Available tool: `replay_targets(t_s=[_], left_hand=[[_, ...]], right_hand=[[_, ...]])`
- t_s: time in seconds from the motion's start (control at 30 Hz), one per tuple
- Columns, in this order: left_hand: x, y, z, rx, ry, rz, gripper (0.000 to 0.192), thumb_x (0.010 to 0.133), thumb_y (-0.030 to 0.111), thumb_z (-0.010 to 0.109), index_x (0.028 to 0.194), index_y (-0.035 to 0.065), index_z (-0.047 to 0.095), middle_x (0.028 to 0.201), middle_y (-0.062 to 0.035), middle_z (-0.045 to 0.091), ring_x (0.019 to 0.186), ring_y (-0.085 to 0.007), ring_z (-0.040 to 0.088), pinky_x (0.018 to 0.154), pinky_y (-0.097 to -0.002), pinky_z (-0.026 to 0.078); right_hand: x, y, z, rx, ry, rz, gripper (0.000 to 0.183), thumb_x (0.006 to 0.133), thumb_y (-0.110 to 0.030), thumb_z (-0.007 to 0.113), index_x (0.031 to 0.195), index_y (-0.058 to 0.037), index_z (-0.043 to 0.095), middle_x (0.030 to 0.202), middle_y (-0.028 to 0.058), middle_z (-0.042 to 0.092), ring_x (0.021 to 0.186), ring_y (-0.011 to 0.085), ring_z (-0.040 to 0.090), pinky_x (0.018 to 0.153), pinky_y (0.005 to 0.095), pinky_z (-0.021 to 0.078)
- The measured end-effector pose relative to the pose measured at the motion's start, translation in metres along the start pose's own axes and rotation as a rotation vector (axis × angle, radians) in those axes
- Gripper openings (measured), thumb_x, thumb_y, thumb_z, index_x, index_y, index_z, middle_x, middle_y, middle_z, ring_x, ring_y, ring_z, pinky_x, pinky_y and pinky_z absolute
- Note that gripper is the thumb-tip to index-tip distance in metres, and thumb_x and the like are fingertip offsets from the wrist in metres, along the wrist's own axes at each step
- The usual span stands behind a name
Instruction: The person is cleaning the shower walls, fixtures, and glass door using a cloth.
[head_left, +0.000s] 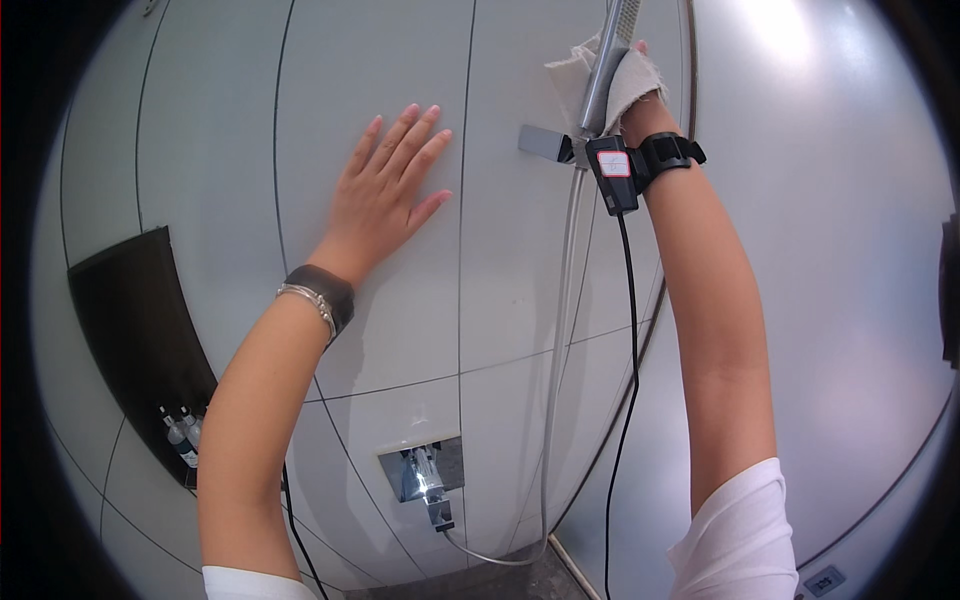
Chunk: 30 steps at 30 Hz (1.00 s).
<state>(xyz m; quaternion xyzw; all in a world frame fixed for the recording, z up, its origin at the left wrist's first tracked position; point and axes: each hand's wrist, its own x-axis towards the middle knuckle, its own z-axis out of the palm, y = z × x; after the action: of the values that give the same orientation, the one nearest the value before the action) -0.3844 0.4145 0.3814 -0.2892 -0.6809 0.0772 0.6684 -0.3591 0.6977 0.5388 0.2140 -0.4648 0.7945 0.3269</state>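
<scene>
My right hand (646, 112) holds a frayed, off-white cloth (636, 81) up against the chrome hand shower (600, 90) at the top right. Most of its fingers are hidden behind the cloth and the shower handle. Just below, the handle meets a wall bracket (546, 142) with a flat metal plate. My left hand (386, 184) lies flat on the pale tiled wall (375, 60), fingers spread, with nothing in it. From the bracket a shower hose (559, 337) hangs down and curves to the chrome mixer (427, 472) low on the wall.
A dark recessed niche (135, 315) on the left holds several pump bottles (180, 439). To the right stands a smooth, glossy panel (832, 262). A black cable (634, 322) trails from the device (615, 176) on my right wrist. Dark floor (480, 585) shows at the bottom.
</scene>
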Motion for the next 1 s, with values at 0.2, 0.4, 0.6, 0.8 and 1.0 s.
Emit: replay_targets(t_s=[0.2, 0.4, 0.6, 0.8, 1.0], left_hand=[[0.000, 0.001, -0.001, -0.004, 0.001, 0.000, 0.058, 0.098, 0.046, 0.050, 0.148, 0.0196, 0.038, 0.161, -0.0004, 0.030, 0.149, -0.0160, 0.023, 0.125, -0.0398, 0.013], [-0.001, 0.000, -0.001, -0.016, 0.016, 0.001, 0.056, 0.098, 0.043, 0.050, 0.148, 0.0187, 0.039, 0.160, -0.0005, 0.031, 0.149, -0.0167, 0.025, 0.124, -0.0398, 0.015], [-0.001, -0.001, 0.002, -0.029, 0.055, 0.004, 0.055, 0.099, 0.044, 0.049, 0.147, 0.0174, 0.039, 0.159, -0.0002, 0.033, 0.148, -0.0175, 0.027, 0.123, -0.0400, 0.017], [-0.004, -0.004, 0.007, -0.074, 0.081, 0.012, 0.055, 0.098, 0.042, 0.051, 0.146, 0.0157, 0.040, 0.158, -0.0013, 0.034, 0.148, -0.0182, 0.028, 0.123, -0.0402, 0.018], [-0.008, -0.008, 0.006, -0.246, 0.146, 0.101, 0.045, 0.095, 0.036, 0.057, 0.131, 0.0104, 0.052, 0.141, -0.0078, 0.052, 0.136, -0.0235, 0.043, 0.119, -0.0421, 0.025]], right_hand=[[-0.014, 0.007, -0.013, -0.310, 0.091, 0.031, 0.077, 0.098, -0.068, 0.030, 0.142, -0.0084, 0.049, 0.138, 0.0122, 0.057, 0.121, 0.0326, 0.054, 0.108, 0.0408, 0.0382], [0.017, 0.032, -0.034, -0.048, 0.347, -0.051, 0.075, 0.098, -0.065, 0.036, 0.145, -0.0085, 0.046, 0.143, 0.0115, 0.054, 0.126, 0.0315, 0.052, 0.112, 0.0399, 0.0337], [0.022, 0.028, -0.038, 0.327, 0.275, -0.185, 0.078, 0.096, -0.068, 0.035, 0.146, -0.0093, 0.045, 0.147, 0.0121, 0.049, 0.132, 0.0290, 0.046, 0.113, 0.0409, 0.0319], [-0.072, 0.011, 0.023, -0.080, 0.260, -0.306, 0.064, 0.098, -0.067, 0.035, 0.118, -0.0074, 0.048, 0.108, 0.0042, 0.051, 0.100, 0.0255, 0.052, 0.090, 0.0373, 0.0397], [-0.079, 0.061, 0.101, -1.086, -0.173, -0.779, 0.065, 0.101, -0.055, 0.040, 0.145, -0.0060, 0.046, 0.145, 0.0256, 0.047, 0.139, 0.0349, 0.041, 0.109, 0.0438, 0.0360]])
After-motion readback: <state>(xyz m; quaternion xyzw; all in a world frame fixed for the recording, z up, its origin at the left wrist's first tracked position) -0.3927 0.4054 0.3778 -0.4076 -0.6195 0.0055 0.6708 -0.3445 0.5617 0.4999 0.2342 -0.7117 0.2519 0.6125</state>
